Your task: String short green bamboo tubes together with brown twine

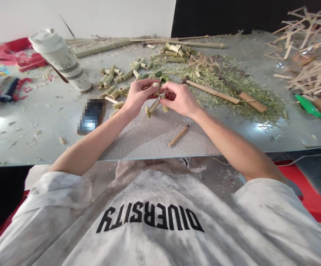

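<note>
Both hands meet above the far part of a grey textured mat (138,136). My left hand (139,95) pinches a short pale bamboo piece (156,85) between thumb and fingers. Close against it, my right hand (178,96) has its fingers curled round a small bamboo piece (161,95), partly hidden by the fingertips. Just below the hands, a jointed bamboo piece (152,109) lies on the mat. A small wooden-handled tool (179,135) rests nearer the table's front edge. Cut bamboo tubes (109,79) lie beyond and left of my left hand.
A tilted-looking white cup (63,61) and a blurred dark phone (91,115) are at the left. A hammer (213,91) and a wooden-handled blade (252,101) lie over green shavings (271,111). Thin wooden sticks (313,74) pile up at the far right.
</note>
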{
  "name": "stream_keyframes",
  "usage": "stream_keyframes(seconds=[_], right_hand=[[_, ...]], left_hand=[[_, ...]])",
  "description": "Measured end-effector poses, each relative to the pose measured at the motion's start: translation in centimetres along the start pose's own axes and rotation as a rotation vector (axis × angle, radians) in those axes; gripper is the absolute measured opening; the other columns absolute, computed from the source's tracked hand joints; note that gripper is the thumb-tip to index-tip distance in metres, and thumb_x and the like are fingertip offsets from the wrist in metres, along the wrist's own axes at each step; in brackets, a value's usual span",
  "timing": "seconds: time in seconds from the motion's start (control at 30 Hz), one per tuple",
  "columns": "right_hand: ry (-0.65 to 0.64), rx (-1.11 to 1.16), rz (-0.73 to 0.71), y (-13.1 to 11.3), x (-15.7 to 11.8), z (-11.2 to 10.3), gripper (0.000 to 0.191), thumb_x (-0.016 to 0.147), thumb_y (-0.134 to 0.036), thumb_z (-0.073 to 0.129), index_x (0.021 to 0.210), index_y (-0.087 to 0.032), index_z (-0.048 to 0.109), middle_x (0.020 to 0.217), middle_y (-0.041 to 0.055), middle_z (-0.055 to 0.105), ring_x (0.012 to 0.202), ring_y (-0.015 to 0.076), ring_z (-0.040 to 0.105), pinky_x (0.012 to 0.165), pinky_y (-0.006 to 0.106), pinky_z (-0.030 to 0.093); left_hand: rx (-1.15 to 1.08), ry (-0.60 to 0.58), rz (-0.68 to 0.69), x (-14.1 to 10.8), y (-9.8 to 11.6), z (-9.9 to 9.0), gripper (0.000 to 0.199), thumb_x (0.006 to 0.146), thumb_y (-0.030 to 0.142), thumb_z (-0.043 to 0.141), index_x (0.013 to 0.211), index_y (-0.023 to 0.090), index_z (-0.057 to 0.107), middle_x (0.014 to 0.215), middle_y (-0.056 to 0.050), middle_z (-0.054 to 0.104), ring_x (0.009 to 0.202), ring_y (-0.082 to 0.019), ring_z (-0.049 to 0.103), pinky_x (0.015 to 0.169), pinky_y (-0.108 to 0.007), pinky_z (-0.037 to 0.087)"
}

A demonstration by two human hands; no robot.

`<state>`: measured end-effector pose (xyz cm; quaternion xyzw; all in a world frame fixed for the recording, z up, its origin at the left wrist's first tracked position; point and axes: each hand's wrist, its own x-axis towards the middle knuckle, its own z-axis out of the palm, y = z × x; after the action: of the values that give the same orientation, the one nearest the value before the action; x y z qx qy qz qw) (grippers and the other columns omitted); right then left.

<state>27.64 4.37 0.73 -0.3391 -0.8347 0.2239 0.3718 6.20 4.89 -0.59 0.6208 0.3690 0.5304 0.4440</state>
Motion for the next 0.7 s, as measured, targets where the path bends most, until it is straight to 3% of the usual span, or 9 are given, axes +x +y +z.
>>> stream_keyframes(seconds=[0.2,0.37,0.5,0.7], right_hand=[[-0.003,0.03,0.002,0.3,0.1,0.1,0.013,0.091,-0.028,0.082,0.096,-0.025,0.07,0.081,-0.0004,0.072,0.072,0.0194,0.063,0.066,0.035,0.047],[0.04,0.068,0.057,1.2,0.3,0.7,0.016,0.098,-0.036,0.077,0.09,-0.022,0.077,0.091,0.0051,0.078,0.084,0.0225,0.069,0.074,0.038,0.051],[0.073,0.133,0.1,1.3,0.4,1.0,0.016,0.095,-0.034,0.082,0.086,-0.022,0.08,0.089,0.0046,0.077,0.085,0.023,0.069,0.076,0.039,0.05],[0.093,0.266,0.293,0.6,0.2,1.2,0.011,0.088,-0.019,0.081,0.078,-0.02,0.077,0.074,0.0004,0.068,0.071,0.0169,0.056,0.068,0.035,0.042]], left_hand=[[0.005,0.036,0.023,-0.2,0.1,0.2,0.018,0.094,0.034,0.082,0.099,0.02,0.073,0.089,-0.004,0.07,0.085,-0.017,0.074,0.088,-0.036,0.072],[0.063,0.051,0.056,-0.3,-0.1,0.2,0.022,0.093,0.035,0.084,0.1,0.02,0.069,0.09,-0.003,0.066,0.086,-0.016,0.07,0.088,-0.036,0.071],[0.105,0.043,0.081,-0.1,-0.4,0.3,0.024,0.092,0.035,0.085,0.102,0.02,0.07,0.092,-0.003,0.066,0.087,-0.016,0.068,0.086,-0.034,0.07],[0.209,0.046,0.166,-0.2,-0.6,0.4,0.022,0.092,0.034,0.084,0.1,0.02,0.069,0.094,-0.002,0.066,0.083,-0.015,0.069,0.083,-0.033,0.069]])
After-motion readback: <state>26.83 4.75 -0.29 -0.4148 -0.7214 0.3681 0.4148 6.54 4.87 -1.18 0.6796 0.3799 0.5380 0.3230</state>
